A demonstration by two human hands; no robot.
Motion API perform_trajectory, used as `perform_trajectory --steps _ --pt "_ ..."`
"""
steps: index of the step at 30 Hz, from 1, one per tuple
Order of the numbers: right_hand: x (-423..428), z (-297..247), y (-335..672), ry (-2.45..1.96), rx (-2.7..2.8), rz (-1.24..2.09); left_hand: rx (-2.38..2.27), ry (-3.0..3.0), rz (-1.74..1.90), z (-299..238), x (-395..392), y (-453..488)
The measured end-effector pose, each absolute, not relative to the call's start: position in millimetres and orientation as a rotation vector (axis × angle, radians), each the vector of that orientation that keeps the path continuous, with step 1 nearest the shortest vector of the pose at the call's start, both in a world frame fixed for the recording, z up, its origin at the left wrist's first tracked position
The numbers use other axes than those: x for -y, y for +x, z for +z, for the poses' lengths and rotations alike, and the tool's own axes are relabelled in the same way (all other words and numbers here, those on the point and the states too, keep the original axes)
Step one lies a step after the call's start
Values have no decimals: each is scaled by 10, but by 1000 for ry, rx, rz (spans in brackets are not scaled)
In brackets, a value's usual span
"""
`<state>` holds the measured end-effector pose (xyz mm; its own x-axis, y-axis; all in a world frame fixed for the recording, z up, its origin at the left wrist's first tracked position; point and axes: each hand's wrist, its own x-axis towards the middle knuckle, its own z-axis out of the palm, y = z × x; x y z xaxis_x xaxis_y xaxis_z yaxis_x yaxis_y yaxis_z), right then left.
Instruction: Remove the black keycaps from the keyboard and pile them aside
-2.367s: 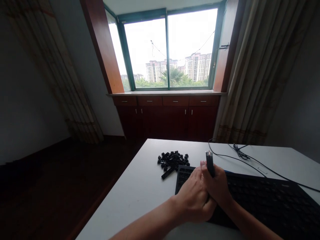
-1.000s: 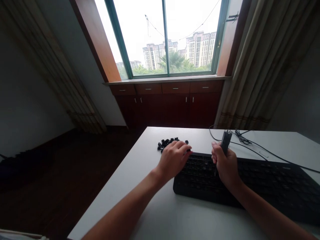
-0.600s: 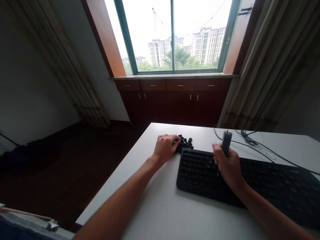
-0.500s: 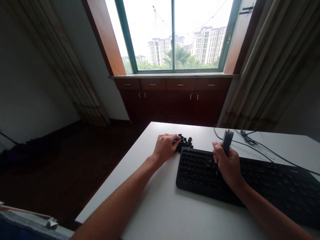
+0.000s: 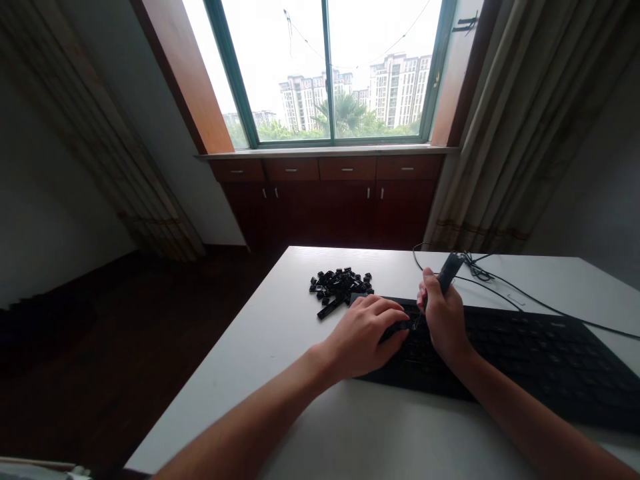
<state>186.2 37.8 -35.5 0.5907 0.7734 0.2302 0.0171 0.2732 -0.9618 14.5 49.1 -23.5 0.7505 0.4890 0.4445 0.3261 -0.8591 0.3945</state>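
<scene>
A black keyboard (image 5: 530, 347) lies on the white table, with the key area at its left end partly hidden under my hands. My right hand (image 5: 445, 320) is closed around the dark handle of a keycap puller (image 5: 451, 270), whose thin wire end points down at the keys. Over the keyboard's left part, my left hand (image 5: 373, 330) has thumb and fingertips slightly apart beside that wire end; nothing shows clearly between them. Behind my left hand is a pile of loose black keycaps (image 5: 340, 283), including one long keycap (image 5: 330, 308).
A black cable (image 5: 545, 308) runs behind the keyboard, with a bundled loop (image 5: 477, 270) near the table's back edge. A thin bent wire piece (image 5: 515, 300) lies near it. Beyond the white table (image 5: 240, 380) stand a red-brown cabinet (image 5: 320, 213) and a window.
My left hand has moved from the keycap pile, rightward and nearer, onto the keyboard. The right hand's puller has tilted, its wire end moving left. The view has shifted slightly right.
</scene>
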Motion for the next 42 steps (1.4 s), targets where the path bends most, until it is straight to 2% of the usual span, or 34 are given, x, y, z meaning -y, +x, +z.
perform_trajectory --steps 4,11,21,32,42 --pt "-365 -327 1846 -1188 824 636 -596 2599 722 -239 -401 190" --pt "-312 -339 1780 -1150 937 780 -795 2255 835 -246 -395 239" --pt "-306 -230 1790 -991 881 1001 -711 2272 935 -263 -395 252" --pt "-351 -207 1908 -1243 912 706 -694 2549 772 -242 -358 227" --pt "-356 -231 1966 -1252 935 697 -697 2605 706 -243 -333 216"
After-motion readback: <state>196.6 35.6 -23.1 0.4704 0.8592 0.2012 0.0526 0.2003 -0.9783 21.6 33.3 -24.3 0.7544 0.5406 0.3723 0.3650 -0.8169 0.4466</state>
